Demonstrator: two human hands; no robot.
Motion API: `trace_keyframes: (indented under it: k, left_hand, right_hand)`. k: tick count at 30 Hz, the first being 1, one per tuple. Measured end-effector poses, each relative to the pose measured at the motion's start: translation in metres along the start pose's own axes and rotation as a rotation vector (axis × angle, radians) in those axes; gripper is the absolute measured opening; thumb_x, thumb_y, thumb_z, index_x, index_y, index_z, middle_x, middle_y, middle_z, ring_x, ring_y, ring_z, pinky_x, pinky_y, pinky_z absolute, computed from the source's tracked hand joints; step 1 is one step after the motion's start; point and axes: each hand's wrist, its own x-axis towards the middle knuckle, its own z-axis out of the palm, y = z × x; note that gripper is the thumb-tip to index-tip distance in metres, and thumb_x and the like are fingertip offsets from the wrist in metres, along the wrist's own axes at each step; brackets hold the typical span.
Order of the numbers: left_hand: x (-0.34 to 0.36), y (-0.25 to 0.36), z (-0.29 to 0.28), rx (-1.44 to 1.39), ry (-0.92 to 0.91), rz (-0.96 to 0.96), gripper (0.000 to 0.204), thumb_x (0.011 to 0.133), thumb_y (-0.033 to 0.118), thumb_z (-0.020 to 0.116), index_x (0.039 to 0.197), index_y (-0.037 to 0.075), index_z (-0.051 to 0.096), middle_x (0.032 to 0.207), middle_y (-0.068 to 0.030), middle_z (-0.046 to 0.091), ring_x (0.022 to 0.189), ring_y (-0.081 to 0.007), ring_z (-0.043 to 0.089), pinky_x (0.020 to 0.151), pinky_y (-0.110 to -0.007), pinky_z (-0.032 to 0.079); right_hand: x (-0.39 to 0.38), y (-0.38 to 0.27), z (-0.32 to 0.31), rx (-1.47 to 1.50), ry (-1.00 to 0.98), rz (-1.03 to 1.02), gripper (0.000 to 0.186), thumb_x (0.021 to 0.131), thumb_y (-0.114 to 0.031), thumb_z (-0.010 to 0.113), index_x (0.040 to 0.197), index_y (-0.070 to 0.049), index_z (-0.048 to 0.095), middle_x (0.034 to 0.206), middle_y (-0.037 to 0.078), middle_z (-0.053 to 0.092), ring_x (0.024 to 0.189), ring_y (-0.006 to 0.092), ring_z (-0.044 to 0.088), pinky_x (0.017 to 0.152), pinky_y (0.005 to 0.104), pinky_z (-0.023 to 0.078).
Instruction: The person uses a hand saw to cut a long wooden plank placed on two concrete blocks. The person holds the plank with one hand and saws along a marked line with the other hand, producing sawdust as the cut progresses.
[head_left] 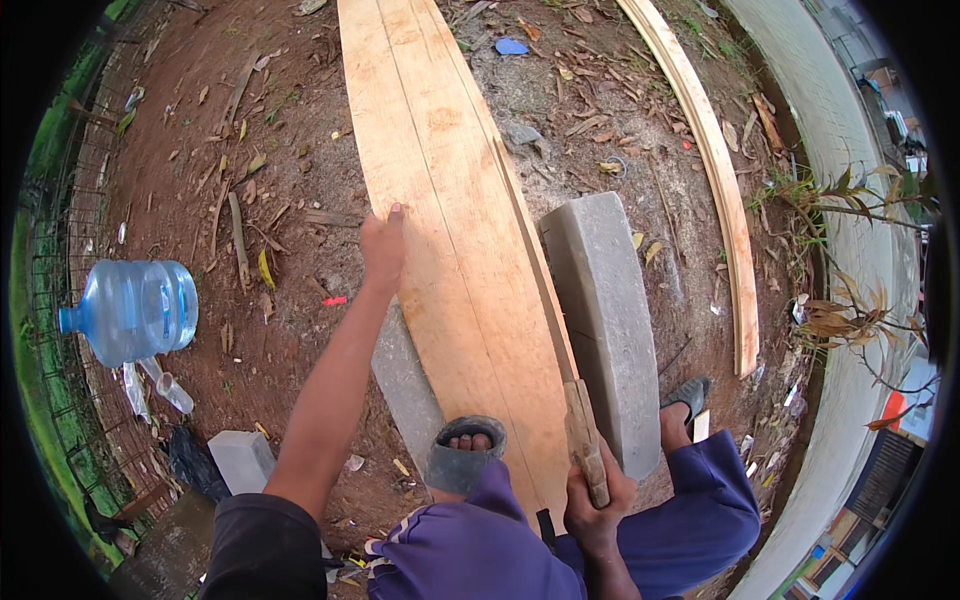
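The plank [440, 200] runs from twelve to six o'clock, pinned by a foot [465, 455]. The right hand [598, 505] grips the saw [560, 350] handle at five o'clock, its blade in the plank's right edge. The left hand [383, 250], fingers flat, steadies the left edge. Long, even strokes along the cut line would keep it straight.

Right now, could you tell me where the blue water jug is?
In the head view, the blue water jug lies on its side on the dirt at far left, left of the left hand on the plank.

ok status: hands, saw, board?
Left hand flat on plank edge. Right hand grips handsaw, blade along plank's right edge. Foot pins plank. Concrete block beside.
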Motion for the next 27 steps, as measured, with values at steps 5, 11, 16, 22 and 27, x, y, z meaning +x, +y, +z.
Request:
trace_keyframes:
  k: [5,11,16,22,27]
  left_hand:
    - [0.008,-0.01,-0.008,-0.01,-0.016,-0.008,0.033,0.101,0.029,0.064,0.093,-0.002,0.057,0.086,-0.0072,0.061,0.079,-0.0142,0.054,0.072,-0.035,0.046]
    - [-0.01,0.017,0.001,-0.019,-0.046,-0.068,0.031,0.102,0.029,0.063,0.098,0.0,0.054,0.091,-0.0053,0.059,0.081,-0.0138,0.055,0.075,-0.034,0.049]
    - [-0.016,0.027,-0.002,-0.056,-0.057,-0.091,0.032,0.101,0.031,0.065,0.094,0.002,0.052,0.086,-0.0029,0.056,0.077,-0.0124,0.052,0.071,-0.032,0.048]
    - [-0.002,0.01,-0.001,0.038,-0.038,-0.015,0.031,0.103,0.029,0.062,0.098,0.0,0.055,0.093,-0.007,0.061,0.082,-0.0145,0.057,0.074,-0.033,0.05]
    - [-0.003,0.012,0.001,-0.017,-0.083,-0.06,0.029,0.104,0.026,0.059,0.101,-0.002,0.057,0.095,-0.0082,0.063,0.082,-0.0154,0.058,0.074,-0.034,0.05]
  right_hand:
    - [-0.011,0.01,-0.015,-0.024,0.014,-0.025,0.054,0.075,0.006,0.066,0.129,0.009,0.063,0.06,0.009,0.056,0.048,0.0134,0.057,0.05,0.0282,0.045]
    - [-0.028,0.0,-0.037,-0.074,0.007,0.066,0.051,0.075,0.004,0.065,0.126,0.008,0.065,0.069,0.015,0.065,0.056,0.015,0.066,0.056,0.0275,0.049]
    - [-0.028,-0.028,-0.049,-0.107,-0.011,0.167,0.05,0.075,0.004,0.063,0.125,0.008,0.065,0.069,0.014,0.066,0.058,0.0129,0.065,0.057,0.0266,0.048]
    - [0.067,-0.018,-0.003,0.046,0.017,0.053,0.047,0.077,0.0,0.065,0.124,0.009,0.064,0.064,0.02,0.063,0.056,0.0236,0.069,0.053,0.033,0.051]
    - [0.161,-0.014,0.065,0.116,-0.028,0.089,0.049,0.081,-0.005,0.063,0.129,0.005,0.06,0.063,0.023,0.057,0.055,0.0304,0.066,0.055,0.0388,0.05]
